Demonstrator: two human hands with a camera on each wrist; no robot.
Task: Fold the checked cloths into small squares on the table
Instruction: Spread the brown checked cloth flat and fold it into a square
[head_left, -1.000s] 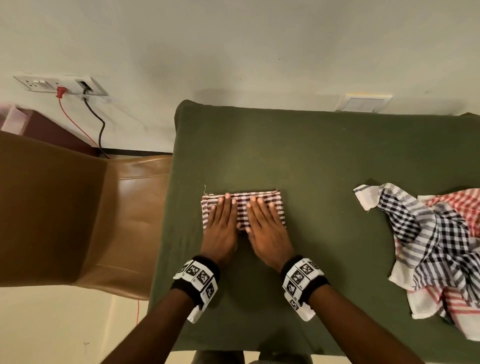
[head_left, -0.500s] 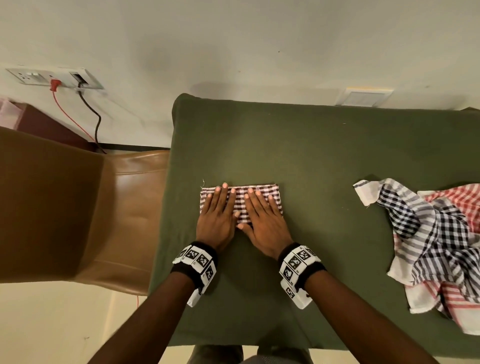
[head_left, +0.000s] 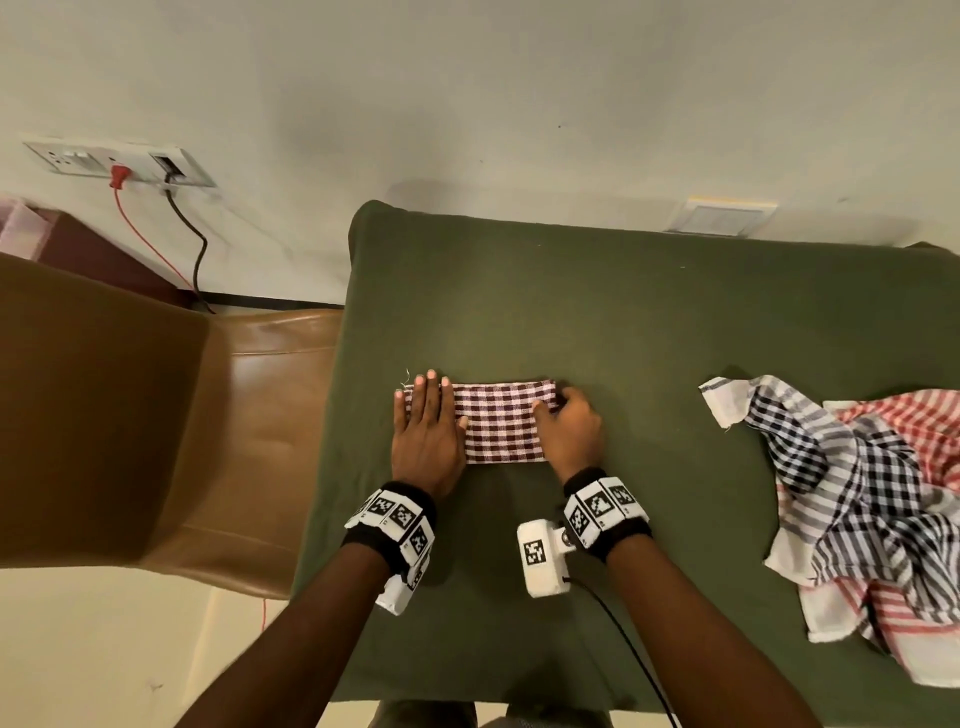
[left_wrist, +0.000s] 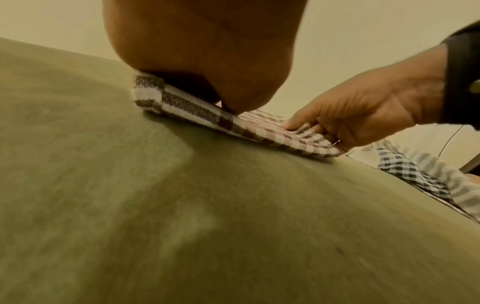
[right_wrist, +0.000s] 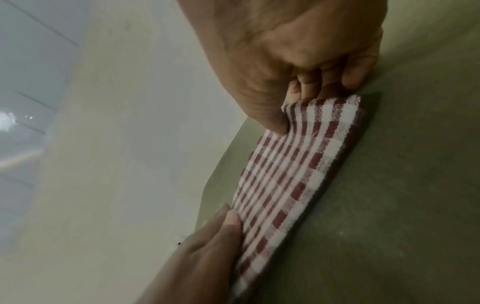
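A maroon-and-white checked cloth (head_left: 501, 422), folded into a narrow rectangle, lies on the green table (head_left: 597, 312) near its left side. My left hand (head_left: 427, 421) lies flat on the cloth's left end, fingers straight and pressing down. My right hand (head_left: 569, 427) is at the right end, where thumb and curled fingers pinch the edge. The right wrist view shows that pinch on the cloth (right_wrist: 298, 164), with the corner lifted slightly. In the left wrist view, the cloth (left_wrist: 197, 111) lies under my left palm and my right hand (left_wrist: 345, 121) holds its far end.
A crumpled pile of cloths (head_left: 862, 493), black-checked and red-checked, lies at the table's right side. A brown chair (head_left: 156, 415) stands close against the left edge. A wall socket (head_left: 124, 166) with a red and a black cable is behind it.
Both hands were pressing flat side by side on the cloth's middle. Now they have slid apart to its ends, and the right hand has curled to pinch the right edge.
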